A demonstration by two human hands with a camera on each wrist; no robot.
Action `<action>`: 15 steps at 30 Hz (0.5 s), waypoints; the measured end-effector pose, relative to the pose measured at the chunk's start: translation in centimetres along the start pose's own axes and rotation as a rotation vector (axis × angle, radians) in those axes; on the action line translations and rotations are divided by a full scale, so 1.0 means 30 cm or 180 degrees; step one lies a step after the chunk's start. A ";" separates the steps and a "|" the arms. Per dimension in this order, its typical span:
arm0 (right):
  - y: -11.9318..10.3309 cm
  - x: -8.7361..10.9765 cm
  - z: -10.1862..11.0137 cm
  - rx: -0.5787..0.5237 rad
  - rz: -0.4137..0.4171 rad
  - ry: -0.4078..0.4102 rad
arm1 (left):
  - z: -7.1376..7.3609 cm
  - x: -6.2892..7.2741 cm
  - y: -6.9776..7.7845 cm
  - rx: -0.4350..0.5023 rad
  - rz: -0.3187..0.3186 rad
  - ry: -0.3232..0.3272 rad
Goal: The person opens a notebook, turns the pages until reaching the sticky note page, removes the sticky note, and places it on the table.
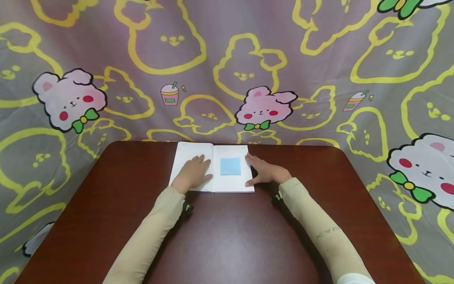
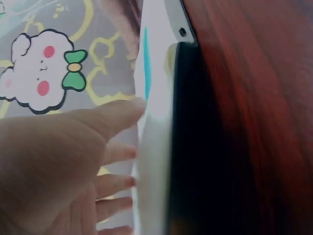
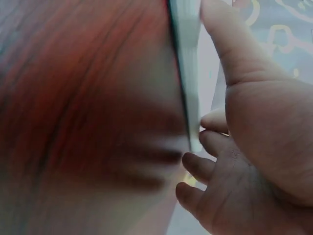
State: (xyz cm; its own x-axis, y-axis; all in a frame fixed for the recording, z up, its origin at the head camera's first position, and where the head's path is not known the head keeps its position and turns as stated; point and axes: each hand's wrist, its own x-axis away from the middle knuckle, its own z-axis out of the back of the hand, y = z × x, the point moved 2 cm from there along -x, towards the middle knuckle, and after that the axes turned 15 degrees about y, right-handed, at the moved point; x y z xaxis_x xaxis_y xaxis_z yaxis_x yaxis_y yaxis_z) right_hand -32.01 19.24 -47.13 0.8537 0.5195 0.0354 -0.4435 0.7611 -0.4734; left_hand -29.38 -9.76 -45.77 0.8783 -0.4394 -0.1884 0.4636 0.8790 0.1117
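An open notebook [image 1: 193, 152] lies on the table with white pages. A light blue sticky note [image 1: 230, 166] sits on its right page. My left hand [image 1: 193, 172] rests on the left page, fingers spread and pointing away from me; the thumb reaches toward the spine. At the right edge of the notebook is my right hand [image 1: 266, 170], its thumb and some fingertips on the right page. The left wrist view shows the left fingertips [image 2: 128, 181] touching the page. In the right wrist view, the right thumb [image 3: 234, 44] lies over the page while two fingers extend past the notebook's edge.
The dark reddish-brown table [image 1: 230, 236] spreads around the notebook. Behind it hangs a curtain [image 1: 205, 86] with yellow outlines and cartoon bunny heads. Dark wrist devices sit under both sleeves [image 1: 156, 221].
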 end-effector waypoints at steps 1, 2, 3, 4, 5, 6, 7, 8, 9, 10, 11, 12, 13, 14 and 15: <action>-0.008 0.001 -0.001 0.0068 0.0009 0.0021 | -0.010 -0.007 -0.001 0.0040 0.0008 -0.0014; -0.016 0.002 -0.001 0.0148 0.0023 0.0061 | -0.019 -0.014 -0.003 0.0070 0.0020 -0.0023; -0.026 0.002 -0.001 0.0196 0.0054 0.0118 | -0.026 -0.017 -0.007 0.0084 0.0031 -0.0023; -0.036 0.001 -0.001 0.0233 0.0088 0.0180 | -0.032 -0.021 -0.012 0.0115 0.0048 -0.0017; -0.046 -0.002 -0.002 0.0281 0.0140 0.0258 | -0.037 -0.023 -0.017 0.0149 0.0073 -0.0022; -0.057 -0.006 -0.003 0.0318 0.0215 0.0333 | -0.042 -0.024 -0.023 0.0179 0.0090 -0.0028; -0.071 -0.011 -0.005 0.0353 0.0284 0.0391 | -0.045 -0.024 -0.029 0.0202 0.0105 -0.0027; -0.084 -0.016 -0.008 0.0402 0.0357 0.0437 | -0.049 -0.024 -0.036 0.0220 0.0119 -0.0029; -0.099 -0.023 -0.011 0.0428 0.0447 0.0484 | -0.053 -0.023 -0.042 0.0240 0.0134 -0.0033; -0.112 -0.030 -0.016 0.0480 0.0519 0.0506 | -0.057 -0.023 -0.048 0.0264 0.0152 -0.0042; -0.126 -0.038 -0.022 0.0536 0.0595 0.0519 | -0.061 -0.022 -0.054 0.0281 0.0169 -0.0060; -0.141 -0.045 -0.027 0.0576 0.0658 0.0516 | -0.064 -0.021 -0.060 0.0303 0.0183 -0.0073; -0.155 -0.053 -0.034 0.0629 0.0695 0.0493 | -0.067 -0.020 -0.065 0.0317 0.0190 -0.0075; -0.166 -0.061 -0.041 0.0665 0.0719 0.0468 | -0.070 -0.020 -0.070 0.0340 0.0210 -0.0089; -0.176 -0.070 -0.048 0.0703 0.0732 0.0447 | -0.073 -0.021 -0.075 0.0361 0.0225 -0.0102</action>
State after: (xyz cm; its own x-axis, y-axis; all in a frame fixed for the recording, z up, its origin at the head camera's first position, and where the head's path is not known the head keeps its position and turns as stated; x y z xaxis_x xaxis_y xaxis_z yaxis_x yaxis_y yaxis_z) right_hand -31.05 13.56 -45.97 0.7471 0.6403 -0.1786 -0.6638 0.7040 -0.2526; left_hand -31.23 -11.04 -48.05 0.9117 -0.3843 -0.1452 0.4091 0.8822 0.2334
